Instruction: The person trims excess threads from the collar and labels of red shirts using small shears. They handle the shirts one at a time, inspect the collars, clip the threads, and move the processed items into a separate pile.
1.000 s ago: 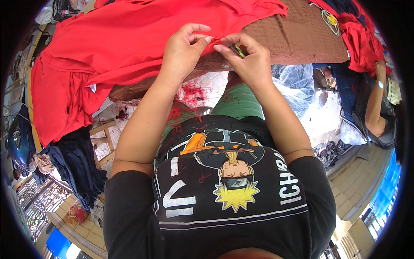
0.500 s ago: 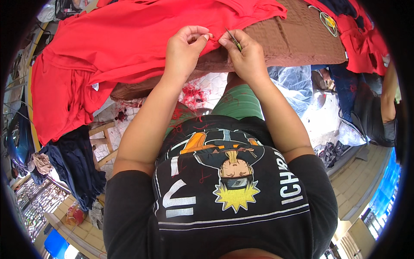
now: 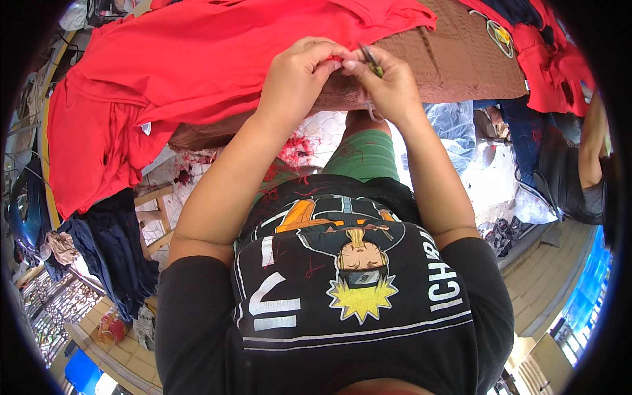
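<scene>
A large red garment (image 3: 197, 66) lies spread over a table with a brown quilted cover (image 3: 461, 62). My left hand (image 3: 299, 76) pinches the garment's edge at the table's near side. My right hand (image 3: 388, 85) sits right beside it, fingers closed on a small thread snipper (image 3: 370, 60) with dark blades and a light loop hanging below the palm. The two hands touch at the fingertips over the red hem.
More red garments (image 3: 546, 59) are piled at the far right of the table. Dark blue clothes (image 3: 112, 250) hang over a wooden stool at the left. A clear plastic bag (image 3: 454, 128) lies below the table edge. Another person's arm (image 3: 589, 151) shows at the right.
Both hands have drawn closer together on the hem; the right hand with the snipper has shifted left against the left fingertips. The person at the right has moved their arm.
</scene>
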Tool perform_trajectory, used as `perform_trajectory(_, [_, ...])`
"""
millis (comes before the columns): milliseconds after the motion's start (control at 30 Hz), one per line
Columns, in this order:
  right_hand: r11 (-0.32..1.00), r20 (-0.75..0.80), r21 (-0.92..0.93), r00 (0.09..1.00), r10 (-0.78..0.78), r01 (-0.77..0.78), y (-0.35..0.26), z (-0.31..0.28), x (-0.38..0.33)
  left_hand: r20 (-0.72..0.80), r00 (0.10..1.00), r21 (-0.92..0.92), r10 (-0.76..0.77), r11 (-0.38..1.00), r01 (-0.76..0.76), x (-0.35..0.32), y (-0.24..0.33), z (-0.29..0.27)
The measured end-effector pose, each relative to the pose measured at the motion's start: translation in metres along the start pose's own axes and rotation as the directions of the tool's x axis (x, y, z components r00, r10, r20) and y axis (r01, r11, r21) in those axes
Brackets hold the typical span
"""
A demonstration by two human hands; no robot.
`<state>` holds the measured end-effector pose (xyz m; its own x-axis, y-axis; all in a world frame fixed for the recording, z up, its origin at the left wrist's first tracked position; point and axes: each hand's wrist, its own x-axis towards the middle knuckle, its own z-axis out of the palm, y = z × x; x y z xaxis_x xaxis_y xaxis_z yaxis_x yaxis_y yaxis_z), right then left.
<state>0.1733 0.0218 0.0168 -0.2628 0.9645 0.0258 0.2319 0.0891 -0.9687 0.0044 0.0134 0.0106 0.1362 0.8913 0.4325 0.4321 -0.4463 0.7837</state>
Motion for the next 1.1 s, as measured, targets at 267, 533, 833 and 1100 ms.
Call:
perform_trajectory(267, [0.996,-0.002,0.085,1.000,-0.028,0.028,0.008,-0.010,0.010,0.032,0.940,-0.211,-0.339,0.917,0.338,-0.001,0.001,-0.004])
perform_trajectory(533, [0.990,0.058,-0.070,0.990,0.128,-0.124,0.004,-0.007,0.013,-0.072,0.987,0.331,0.145,0.937,-0.114,-0.005,0.005,-0.007])
perform_trajectory(833, [0.834,-0.084,-0.518,0.959,-0.270,0.189,-0.018,-0.012,-0.009,0.088,0.867,-0.306,-0.490,0.815,0.492,-0.005,0.014,-0.014])
perform_trajectory(1100, [0.771,0.016,-0.563,0.937,-0.349,0.296,-0.028,-0.007,-0.020,0.067,0.871,-0.296,-0.487,0.824,0.483,-0.007,0.017,-0.012])
